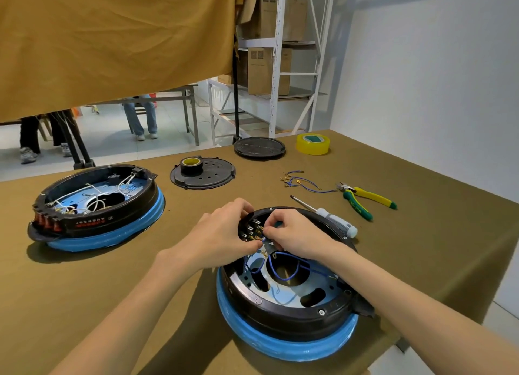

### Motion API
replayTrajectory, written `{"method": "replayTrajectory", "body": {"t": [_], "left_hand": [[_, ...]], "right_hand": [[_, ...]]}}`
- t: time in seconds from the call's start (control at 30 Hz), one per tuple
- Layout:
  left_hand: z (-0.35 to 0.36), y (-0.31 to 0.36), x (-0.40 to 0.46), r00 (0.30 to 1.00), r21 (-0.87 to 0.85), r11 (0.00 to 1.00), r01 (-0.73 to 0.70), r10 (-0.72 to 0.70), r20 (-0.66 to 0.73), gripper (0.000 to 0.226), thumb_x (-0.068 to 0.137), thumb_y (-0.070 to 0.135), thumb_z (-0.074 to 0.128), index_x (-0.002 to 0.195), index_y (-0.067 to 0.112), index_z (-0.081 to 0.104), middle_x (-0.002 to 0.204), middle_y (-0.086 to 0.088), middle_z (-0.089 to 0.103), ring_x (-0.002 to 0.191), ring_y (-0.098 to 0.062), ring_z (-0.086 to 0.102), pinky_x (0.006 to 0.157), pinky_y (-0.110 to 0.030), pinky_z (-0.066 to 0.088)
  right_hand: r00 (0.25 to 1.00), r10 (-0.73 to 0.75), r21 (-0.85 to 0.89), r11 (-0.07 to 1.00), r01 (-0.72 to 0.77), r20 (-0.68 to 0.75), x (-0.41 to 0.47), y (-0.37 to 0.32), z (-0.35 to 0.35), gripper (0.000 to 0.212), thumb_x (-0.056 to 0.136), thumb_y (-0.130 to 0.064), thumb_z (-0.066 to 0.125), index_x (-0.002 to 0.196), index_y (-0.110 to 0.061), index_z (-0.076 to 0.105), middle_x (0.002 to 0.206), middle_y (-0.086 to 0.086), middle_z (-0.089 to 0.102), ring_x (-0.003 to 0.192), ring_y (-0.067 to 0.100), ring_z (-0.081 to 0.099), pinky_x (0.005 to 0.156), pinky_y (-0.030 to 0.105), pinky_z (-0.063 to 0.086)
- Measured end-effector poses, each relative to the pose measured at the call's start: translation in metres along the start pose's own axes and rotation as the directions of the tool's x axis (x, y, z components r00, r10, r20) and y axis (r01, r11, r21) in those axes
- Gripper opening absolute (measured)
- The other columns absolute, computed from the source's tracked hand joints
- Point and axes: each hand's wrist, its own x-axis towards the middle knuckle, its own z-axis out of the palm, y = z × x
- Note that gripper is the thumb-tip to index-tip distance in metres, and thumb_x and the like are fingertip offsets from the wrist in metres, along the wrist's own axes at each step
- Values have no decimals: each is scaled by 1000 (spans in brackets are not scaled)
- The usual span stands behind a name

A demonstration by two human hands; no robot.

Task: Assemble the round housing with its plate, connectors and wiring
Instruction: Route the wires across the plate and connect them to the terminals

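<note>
Both hands at housing [286, 312] terminals: left hand [224, 234] and right hand [292, 234] pinching blue wire [283, 273] connector; risk—crooked push bends a tab or seats it loose.

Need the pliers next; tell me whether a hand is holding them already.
No: the pliers lie on the table, right of the screwdriver, untouched.

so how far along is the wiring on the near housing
Partway. Done: the metal plate sits in the near housing, and blue wires loop across it. In hand: both hands, left and right, pinch a blue wire end at the terminal block. Left: spare wires lie on the table, and the black covers are off.
</note>
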Motion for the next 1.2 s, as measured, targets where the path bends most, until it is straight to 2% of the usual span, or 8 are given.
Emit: {"method": "replayTrajectory", "body": {"t": [0.27, 0.47, 0.6, 0.7, 0.77, 0.9, 1.03, 1.2], "left_hand": [[5, 0, 0, 998, -75, 997, 33, -36, -44, 66, 80, 45, 84, 132, 29, 48, 126, 10, 60, 110, -13, 61, 96, -41, 56], [10, -2, 2, 991, -53, 997, 53, -59, -119, 70, 76, 49, 86, 132, 28, 50, 123, 12, 61, 107, -12, 61, 92, -38, 58], [13, -3, 4, 991, -39, 998, 51, -55, -126, 71, 71, 50, 89, 131, 27, 58, 119, 10, 64, 103, -13, 63, 90, -39, 59], [14, -2, 4, 982, -19, 998, 52, -54, -182, 63, 70, 48, 89, 126, 29, 65, 110, 12, 68, 96, -11, 65, 85, -38, 60], [14, -2, 3, 980, -35, 998, 47, -53, -191, 61, 71, 47, 88, 125, 29, 67, 107, 12, 70, 95, -10, 67, 84, -37, 61], [14, -3, 3, 980, -56, 998, 37, -47, -193, 59, 73, 48, 87, 125, 29, 67, 108, 12, 72, 95, -8, 67, 83, -36, 61], [17, -4, 2, 971, -99, 993, 60, -81, -224, 77, 73, 46, 89, 139, 19, 59, 127, 3, 70, 111, -13, 66, 93, -31, 57], [15, -3, 0, 973, -140, 988, 64, -93, -213, 62, 72, 46, 89, 126, 21, 69, 106, 10, 72, 96, -6, 67, 83, -30, 60]], "right_hand": [[1000, -23, 6, 1000, 23, -8, -3, -4, 0, 11, 97, -16, 61, 88, -19, 63, 61, -7, 62, 52, 6, 54, 64, 30, 46], [1000, -7, 20, 1000, 7, -1, -2, -4, 2, 10, 102, -17, 59, 93, -15, 63, 57, -5, 68, 52, -2, 61, 61, 19, 45], [1000, -17, 42, 999, 16, 7, -3, -7, 4, 20, 102, -16, 57, 84, -14, 64, 62, 6, 72, 57, 7, 64, 66, 29, 51], [1000, -19, -1, 1000, 19, 5, -2, -9, 6, 32, 102, -16, 54, 77, -3, 69, 71, 14, 75, 63, 19, 61, 72, 35, 55], [1000, -12, -8, 1000, 12, 3, -2, -9, 7, 33, 102, -16, 54, 76, -3, 69, 71, 13, 75, 64, 18, 62, 74, 35, 55], [1000, -5, 24, 1000, 5, -24, -1, -9, 4, 25, 101, -15, 59, 78, -15, 68, 59, 1, 72, 57, 5, 64, 74, 30, 54], [996, -3, 16, 1000, 5, -90, -1, -8, 5, 11, 99, -17, 63, 89, -15, 68, 61, -1, 73, 56, 1, 67, 69, 24, 54], [997, -12, 13, 1000, 13, -77, -2, -7, 3, 17, 98, -16, 65, 82, -15, 73, 64, 0, 75, 62, 6, 71, 78, 33, 60]]}}
